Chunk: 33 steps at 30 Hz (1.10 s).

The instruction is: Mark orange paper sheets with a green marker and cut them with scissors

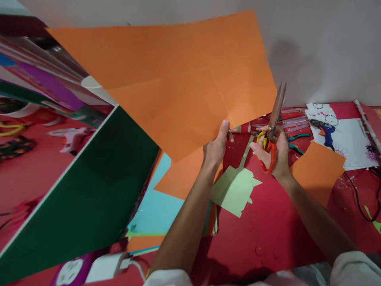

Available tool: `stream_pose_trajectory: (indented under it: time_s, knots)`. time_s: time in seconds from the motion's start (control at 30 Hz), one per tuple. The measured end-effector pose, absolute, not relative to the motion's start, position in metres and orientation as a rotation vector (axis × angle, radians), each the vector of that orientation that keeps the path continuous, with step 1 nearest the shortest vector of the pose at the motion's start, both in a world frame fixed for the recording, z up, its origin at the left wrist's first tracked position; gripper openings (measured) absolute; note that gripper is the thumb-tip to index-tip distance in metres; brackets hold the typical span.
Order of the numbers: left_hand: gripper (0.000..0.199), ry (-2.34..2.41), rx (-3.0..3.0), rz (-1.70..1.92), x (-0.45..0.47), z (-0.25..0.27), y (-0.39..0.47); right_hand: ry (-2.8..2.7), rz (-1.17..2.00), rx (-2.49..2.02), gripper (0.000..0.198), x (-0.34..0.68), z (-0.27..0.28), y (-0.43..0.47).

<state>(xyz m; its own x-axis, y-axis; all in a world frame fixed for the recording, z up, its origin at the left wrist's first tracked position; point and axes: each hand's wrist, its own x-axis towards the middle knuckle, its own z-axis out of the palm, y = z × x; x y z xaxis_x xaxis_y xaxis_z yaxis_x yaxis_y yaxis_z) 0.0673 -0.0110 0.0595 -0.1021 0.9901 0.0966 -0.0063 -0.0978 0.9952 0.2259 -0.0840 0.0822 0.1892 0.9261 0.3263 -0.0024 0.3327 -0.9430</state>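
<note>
My left hand (216, 146) pinches the lower edge of a large orange paper sheet (166, 51), which is raised above the table. Pale lines cross the sheet and set off a rectangle in its lower part. My right hand (278, 151) is wrapped round scissors (272, 131) with one yellow and one red handle. Their blades point upward, just right of the sheet and apart from it, and look nearly closed. Below and between my hands lies a light green paper piece (233, 188) with a jagged edge. A smaller orange paper piece (318, 171) rests beside my right forearm.
A stack of coloured paper (160, 210) lies under my left forearm. A dark green board (98, 190) slants up at left. Behind it sits a pink glue gun (71, 139). At right are a blue glue gun (327, 133), green-handled pliers (297, 139) and a black cable (357, 198).
</note>
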Motion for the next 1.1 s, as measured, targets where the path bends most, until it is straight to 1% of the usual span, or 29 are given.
stream_pose_trajectory:
  time_s: [0.13,0.23,0.33,0.5,0.63,0.73,0.93,1.1]
  knots:
    - [0.055,1.221,1.304,1.365,0.068,0.058,-0.011,-1.196,0.845,-1.021,0.039,0.227,0.084,-0.084]
    - [0.056,1.205,1.317,1.333,0.068,0.059,-0.013,-1.2,0.876,-1.005,0.04,0.23,0.084,-0.084]
    - [0.058,1.2,1.315,1.324,0.069,0.058,-0.014,-1.269,0.977,-1.006,0.04,0.236,0.079,-0.083]
    - [0.065,1.209,1.309,1.366,0.071,0.054,-0.011,-1.524,1.082,-1.093,0.045,0.247,0.064,-0.08]
    - [0.063,1.258,1.24,1.435,0.074,0.055,-0.011,-1.661,1.228,-1.138,0.043,0.251,0.063,-0.082]
    - [0.061,1.24,1.176,1.501,0.078,0.059,-0.013,-1.649,1.364,-1.155,0.04,0.251,0.068,-0.084]
    - [0.065,1.172,1.111,1.608,0.084,0.062,-0.015,-1.624,1.515,-1.191,0.034,0.253,0.075,-0.087]
    - [0.065,1.203,1.058,1.625,0.087,0.062,-0.014,-1.594,1.563,-1.201,0.039,0.256,0.085,-0.091]
